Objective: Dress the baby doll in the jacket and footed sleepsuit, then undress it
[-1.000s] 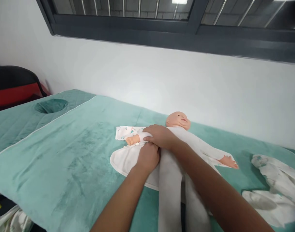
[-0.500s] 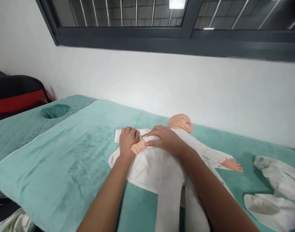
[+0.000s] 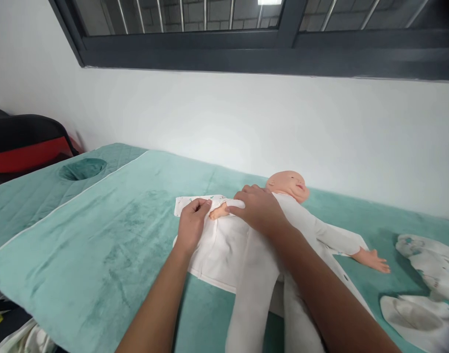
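A baby doll [image 3: 287, 184] lies on its back on a teal towel [image 3: 110, 230], dressed in a white sleepsuit [image 3: 257, 264]. My left hand [image 3: 192, 223] pinches the patterned sleeve [image 3: 187, 202] of the open garment beside the doll's small hand [image 3: 219, 212]. My right hand [image 3: 259, 208] rests curled over the doll's upper arm and chest, fingers closed round the arm. The doll's other arm [image 3: 371, 256] stretches out to the right.
A heap of white patterned baby clothes [image 3: 423, 279] lies at the right edge. The padded table has a face hole [image 3: 82, 169] at far left. A black and red chair [image 3: 21, 142] stands beyond it. The white wall runs close behind the doll.
My left hand has moved from the doll's belly up to the sleeve by its hand. The doll's hand has gone partly into the sleeve. The view shifted slightly left.
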Action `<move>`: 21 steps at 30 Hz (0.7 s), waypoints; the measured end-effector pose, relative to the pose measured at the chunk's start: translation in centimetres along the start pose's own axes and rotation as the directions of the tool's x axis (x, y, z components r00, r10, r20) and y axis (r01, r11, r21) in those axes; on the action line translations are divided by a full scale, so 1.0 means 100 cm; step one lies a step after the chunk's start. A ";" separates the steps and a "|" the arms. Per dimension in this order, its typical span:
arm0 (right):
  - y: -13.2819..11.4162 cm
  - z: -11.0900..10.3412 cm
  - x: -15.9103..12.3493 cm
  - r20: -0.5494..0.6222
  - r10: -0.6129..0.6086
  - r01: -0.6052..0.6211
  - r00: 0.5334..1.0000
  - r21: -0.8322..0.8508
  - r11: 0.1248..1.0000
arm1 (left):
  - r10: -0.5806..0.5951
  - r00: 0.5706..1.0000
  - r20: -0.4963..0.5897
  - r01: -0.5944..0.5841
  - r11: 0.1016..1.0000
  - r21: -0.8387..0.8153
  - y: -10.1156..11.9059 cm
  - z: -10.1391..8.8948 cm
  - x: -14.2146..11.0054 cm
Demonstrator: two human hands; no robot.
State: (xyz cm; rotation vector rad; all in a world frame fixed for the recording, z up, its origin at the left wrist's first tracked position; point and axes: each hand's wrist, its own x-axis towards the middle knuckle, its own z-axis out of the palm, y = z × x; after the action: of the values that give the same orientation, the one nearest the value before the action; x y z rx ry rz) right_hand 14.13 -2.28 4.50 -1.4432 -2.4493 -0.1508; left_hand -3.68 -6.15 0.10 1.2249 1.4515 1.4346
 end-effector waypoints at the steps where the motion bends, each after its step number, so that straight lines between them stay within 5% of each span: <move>1: -0.002 0.002 0.000 -0.015 0.017 -0.017 1.000 -0.029 0.999 | 0.018 1.000 0.015 -0.019 1.000 0.008 0.001 0.004 -0.004; 4: -0.009 0.005 0.000 -0.003 -0.012 0.012 1.000 -0.079 0.997 | 0.082 0.989 0.121 -0.088 0.995 0.051 0.004 0.019 -0.013; 7: -0.007 -0.007 -0.002 0.004 -0.056 0.056 0.998 0.045 0.997 | 0.107 0.981 0.163 -0.120 0.990 0.072 0.000 0.026 -0.014; 10: 0.019 -0.036 -0.012 -0.082 0.211 -0.198 0.974 0.148 0.969 | 0.083 0.995 0.058 -0.087 0.994 0.064 -0.008 0.023 -0.011; 13: 0.068 -0.061 -0.030 0.058 0.574 -0.577 0.817 0.048 0.816 | 0.036 0.999 0.025 -0.038 0.997 0.065 -0.015 0.020 -0.008; 15: 0.100 -0.062 -0.041 0.202 0.692 -0.701 0.693 -0.035 0.712 | 0.029 0.999 0.042 -0.032 0.996 0.088 -0.015 0.021 -0.008; 16: 0.114 -0.058 -0.045 0.255 0.701 -0.718 0.666 -0.036 0.695 | 0.035 0.999 0.041 -0.039 0.994 0.102 -0.015 0.022 -0.008; 21: 0.142 -0.028 -0.053 0.424 0.517 -0.649 0.744 0.272 0.711 | 0.075 0.997 -0.002 -0.073 0.971 0.226 0.002 0.036 -0.008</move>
State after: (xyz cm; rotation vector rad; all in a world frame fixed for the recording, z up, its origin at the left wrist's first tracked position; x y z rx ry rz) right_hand 29.40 -0.43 4.78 -2.0696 -1.8998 0.7454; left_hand 0.04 -5.92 -0.15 1.4260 1.6270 1.3538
